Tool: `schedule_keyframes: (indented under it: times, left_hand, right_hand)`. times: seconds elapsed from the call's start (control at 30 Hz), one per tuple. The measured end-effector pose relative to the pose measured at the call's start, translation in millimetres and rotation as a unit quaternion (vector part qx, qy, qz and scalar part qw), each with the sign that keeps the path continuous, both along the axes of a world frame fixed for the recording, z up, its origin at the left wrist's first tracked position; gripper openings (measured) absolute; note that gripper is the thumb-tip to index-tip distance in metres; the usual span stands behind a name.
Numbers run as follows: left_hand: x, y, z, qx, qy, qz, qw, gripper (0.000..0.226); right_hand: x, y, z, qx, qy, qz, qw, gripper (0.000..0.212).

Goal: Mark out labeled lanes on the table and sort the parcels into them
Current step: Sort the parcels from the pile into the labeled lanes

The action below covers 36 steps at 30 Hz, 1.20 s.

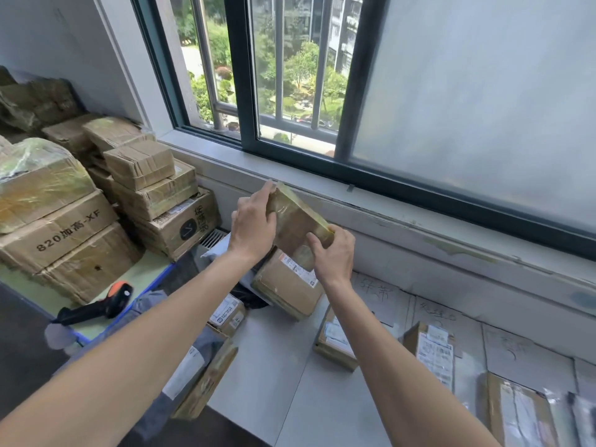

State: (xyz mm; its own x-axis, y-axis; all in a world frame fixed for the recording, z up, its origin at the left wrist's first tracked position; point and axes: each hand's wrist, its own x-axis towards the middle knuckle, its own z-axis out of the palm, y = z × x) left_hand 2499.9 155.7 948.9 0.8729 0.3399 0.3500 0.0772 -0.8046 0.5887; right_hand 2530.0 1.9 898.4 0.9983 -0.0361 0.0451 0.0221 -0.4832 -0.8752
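I hold a flat, tape-wrapped cardboard parcel (295,221) up in the air, tilted, above the table. My left hand (253,225) grips its upper left end and my right hand (332,253) grips its lower right corner. Just below it a brown box with a shipping label (287,285) lies on the white table (283,366). To the right, handwritten paper lane labels (380,298) lie along the wall side, with labeled parcels (432,350) in the lanes below them. More parcels (225,316) lie under my left arm.
Stacked cardboard boxes (64,233) fill the left side up to the wall. An orange and black handheld scanner (106,303) lies on a blue-edged surface at the left. A window sill (387,208) runs right behind the table. A grey mailer bag (180,369) lies at the front.
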Motion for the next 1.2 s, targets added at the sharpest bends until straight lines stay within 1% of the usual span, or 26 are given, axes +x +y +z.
schedule_keyframes:
  times: [0.17,0.27,0.33,0.37,0.43,0.47,0.5,0.6,0.7,0.77,0.83,0.87,0.97,1.03,1.13,1.2]
  left_hand:
    - [5.5,-35.5,14.9,-0.001,0.030,-0.028,0.999,0.060]
    - [8.1,-59.6,20.6,-0.026,0.029,-0.043,0.998,0.057]
    - [10.6,-76.6,23.1,-0.042,0.042,-0.057,0.997,0.057]
    - [11.7,-83.2,23.6,-0.037,0.046,-0.057,0.997,0.056]
    - [12.5,-93.8,24.9,-0.013,0.048,-0.045,0.998,0.054]
    - [12.6,-98.3,25.7,-0.003,0.050,-0.038,0.998,0.052]
    - [12.4,-101.9,25.7,0.001,0.054,-0.030,0.998,0.051]
    - [11.1,-107.5,23.1,-0.002,0.076,-0.009,0.997,0.048]
    - [9.9,-110.5,20.3,-0.002,0.083,-0.011,0.997,0.046]
    - [11.1,-113.1,19.9,0.000,0.079,-0.037,0.996,0.051]
    - [13.7,-113.2,21.5,-0.016,0.074,-0.072,0.995,0.057]
    - [15.7,-111.6,23.2,-0.044,0.071,-0.082,0.993,0.058]
    - [20.3,-99.2,26.4,-0.165,0.068,-0.080,0.981,0.056]
    - [20.4,-88.2,22.0,-0.211,0.091,-0.074,0.970,0.060]
    - [17.8,-74.8,4.0,-0.232,0.144,-0.059,0.960,0.070]
    - [14.6,-69.5,-8.3,-0.290,0.181,-0.052,0.938,0.080]
  right_hand:
    - [-15.4,-32.8,-7.7,0.093,0.042,-0.013,0.995,0.033]
    - [-26.2,-47.8,-11.2,0.092,0.055,0.010,0.994,0.034]
    - [-32.7,-56.9,-13.0,0.070,0.053,0.037,0.995,0.046]
    - [-36.0,-59.7,-13.8,0.045,0.054,0.056,0.996,0.059]
    - [-44.1,-64.0,-13.7,-0.023,0.061,0.091,0.994,0.096]
    - [-48.0,-66.7,-12.4,-0.058,0.058,0.099,0.992,0.110]
    - [-50.8,-69.2,-10.8,-0.090,0.047,0.102,0.990,0.119]
    - [-52.5,-76.8,-10.2,-0.179,0.023,0.102,0.978,0.129]
    - [-52.8,-83.0,-11.3,-0.219,0.019,0.083,0.972,0.125]
    - [-52.7,-87.7,-11.0,-0.199,0.026,0.070,0.977,0.119]
    - [-50.3,-92.3,-11.2,-0.145,0.056,0.063,0.986,0.114]
    - [-49.0,-95.2,-12.1,-0.108,0.074,0.059,0.990,0.112]
    - [-49.3,-104.8,-17.0,-0.015,0.115,0.053,0.992,0.107]
    - [-50.1,-110.2,-21.8,0.031,0.137,0.053,0.989,0.107]
    - [-48.9,-114.9,-25.6,0.107,0.182,0.054,0.976,0.111]
    - [-49.5,-117.9,-24.4,0.165,0.210,0.068,0.961,0.112]
